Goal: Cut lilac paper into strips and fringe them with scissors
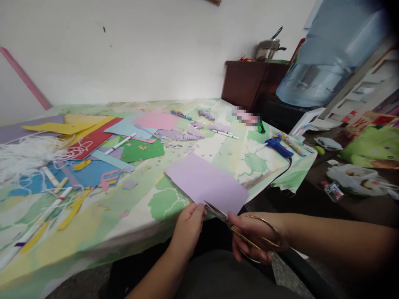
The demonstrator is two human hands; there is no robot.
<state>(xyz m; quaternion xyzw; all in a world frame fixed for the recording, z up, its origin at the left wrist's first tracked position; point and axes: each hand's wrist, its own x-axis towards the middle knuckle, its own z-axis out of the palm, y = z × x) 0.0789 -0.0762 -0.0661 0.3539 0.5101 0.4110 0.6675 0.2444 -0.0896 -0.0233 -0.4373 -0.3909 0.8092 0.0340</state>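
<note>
A sheet of light purple paper point(207, 178) lies at the near edge of the table, its near side reaching past that edge. My left hand point(190, 222) pinches the paper's near edge between thumb and fingers. In my right hand point(254, 234) is a pair of scissors point(220, 214) with gold handles, my fingers through the loops. The blades point left, toward my left fingertips, and meet the paper's near edge. How deep they cut into it I cannot make out.
White yarn point(31, 155), coloured paper sheets point(141, 149) and several markers point(120, 143) cover the table's left side. A blue glue gun point(279, 146) with a cord lies at the right edge. Beyond it stands a large water bottle point(324, 79).
</note>
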